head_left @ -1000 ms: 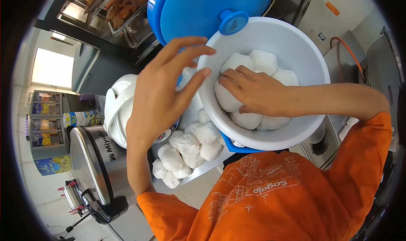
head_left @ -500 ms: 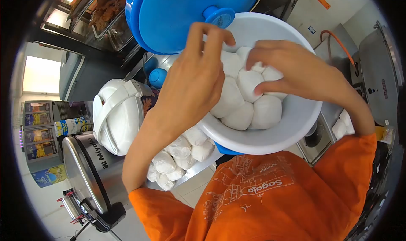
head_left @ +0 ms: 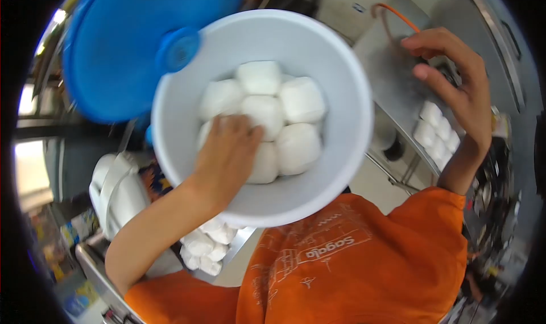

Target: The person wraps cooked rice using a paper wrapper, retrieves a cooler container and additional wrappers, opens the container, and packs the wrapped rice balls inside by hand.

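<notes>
Several smooth white rounded pieces (head_left: 300,99) lie packed together at the bottom of a large white tub (head_left: 346,108). My left hand (head_left: 226,156) reaches into the tub and rests on the pieces at its left side. Its fingers lie slightly apart over them, and the thumb is hard to make out. To the right of the tub, my right hand (head_left: 458,79) is raised in the air, fingers curved and apart, holding nothing. A big blue lid (head_left: 122,45) with a round knob leans at the tub's upper left.
White wrapped bundles (head_left: 205,247) sit below left of the tub. A white lidded container (head_left: 126,196) stands at the left. More white pieces (head_left: 437,132) lie on the metal surface at the right, near an orange hose (head_left: 398,14).
My left hand has come down onto the white pieces. My right hand has left the tub and moved to the right. The view has shifted, with the tub now further left.
</notes>
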The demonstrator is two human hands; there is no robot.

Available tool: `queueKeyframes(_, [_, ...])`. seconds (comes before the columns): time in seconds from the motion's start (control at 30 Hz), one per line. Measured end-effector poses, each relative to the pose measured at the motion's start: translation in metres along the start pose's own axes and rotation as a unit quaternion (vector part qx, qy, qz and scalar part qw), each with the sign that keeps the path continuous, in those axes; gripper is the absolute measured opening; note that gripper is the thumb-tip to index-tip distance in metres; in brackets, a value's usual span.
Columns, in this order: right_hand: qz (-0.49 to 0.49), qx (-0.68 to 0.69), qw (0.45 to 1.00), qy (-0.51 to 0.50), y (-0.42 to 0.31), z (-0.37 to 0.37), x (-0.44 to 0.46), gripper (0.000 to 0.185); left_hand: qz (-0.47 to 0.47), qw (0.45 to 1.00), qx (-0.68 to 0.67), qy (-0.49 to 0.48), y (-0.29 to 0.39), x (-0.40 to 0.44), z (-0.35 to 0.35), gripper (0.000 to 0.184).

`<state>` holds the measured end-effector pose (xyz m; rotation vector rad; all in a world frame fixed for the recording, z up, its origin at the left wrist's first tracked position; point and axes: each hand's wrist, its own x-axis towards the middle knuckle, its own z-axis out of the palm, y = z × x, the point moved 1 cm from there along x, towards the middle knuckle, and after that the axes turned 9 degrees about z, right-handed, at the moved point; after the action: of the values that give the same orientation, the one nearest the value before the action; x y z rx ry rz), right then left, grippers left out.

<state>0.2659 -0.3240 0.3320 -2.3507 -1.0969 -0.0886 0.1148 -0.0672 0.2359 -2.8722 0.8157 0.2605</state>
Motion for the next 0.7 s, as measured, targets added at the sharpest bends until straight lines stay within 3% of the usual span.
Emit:
queueKeyframes(0.13, [0.280,0.043,0.956,0.073,0.090,-0.008,-0.074,0.026,0.031,0.999,-0.007,-0.027,-0.001,0.002,0.001,0.032])
queueKeyframes(0.2, [0.363,0.026,0.929,0.070,0.161,0.009,-0.129,0.033,-0.028,0.989,-0.143,-0.039,-0.001,0.006,-0.013,0.037])
queueKeyframes(0.23, [0.419,-0.076,0.903,0.064,0.191,0.022,-0.160,0.040,-0.064,0.975,-0.209,-0.046,-0.001,0.009,-0.018,0.040])
queueKeyframes(0.27, [0.461,-0.221,0.858,0.051,0.242,0.046,-0.208,0.049,-0.058,0.983,-0.170,-0.026,-0.002,0.011,-0.021,0.045])
queueKeyframes(0.33, [0.580,-0.277,0.766,-0.021,0.254,0.080,-0.246,0.069,-0.064,0.994,-0.092,0.011,-0.003,0.008,-0.024,0.056])
queueKeyframes(0.37, [0.650,-0.244,0.719,-0.025,0.241,0.092,-0.245,0.080,-0.102,0.987,-0.115,-0.054,-0.007,0.009,-0.025,0.066])
queueKeyframes(0.4, [0.602,-0.360,0.712,-0.029,0.284,0.136,-0.281,0.087,-0.114,0.981,-0.122,-0.098,-0.011,0.000,-0.022,0.067])
queueKeyframes(0.43, [0.613,-0.342,0.712,0.002,0.281,0.145,-0.280,0.092,-0.109,0.976,-0.134,-0.129,-0.015,0.005,-0.012,0.068])
queueKeyframes(0.47, [0.630,-0.325,0.705,0.005,0.275,0.148,-0.274,0.083,-0.103,0.971,-0.149,-0.159,-0.019,0.008,-0.004,0.070])
queueKeyframes(0.5, [0.566,-0.362,0.740,0.036,0.288,0.158,-0.287,0.079,-0.103,0.967,-0.158,-0.173,-0.021,0.008,-0.002,0.069])
queueKeyframes(0.6, [0.547,-0.243,0.791,0.126,0.270,0.161,-0.275,0.073,-0.093,0.952,-0.209,-0.202,-0.033,0.011,-0.005,0.068])
queueKeyframes(0.67, [0.607,-0.206,0.756,0.134,0.265,0.165,-0.270,0.071,-0.065,0.932,-0.278,-0.225,-0.046,0.010,-0.016,0.065])
queueKeyframes(0.7, [0.599,-0.159,0.775,0.124,0.280,0.166,-0.278,0.071,-0.079,0.918,-0.330,-0.206,-0.052,0.006,-0.015,0.060])
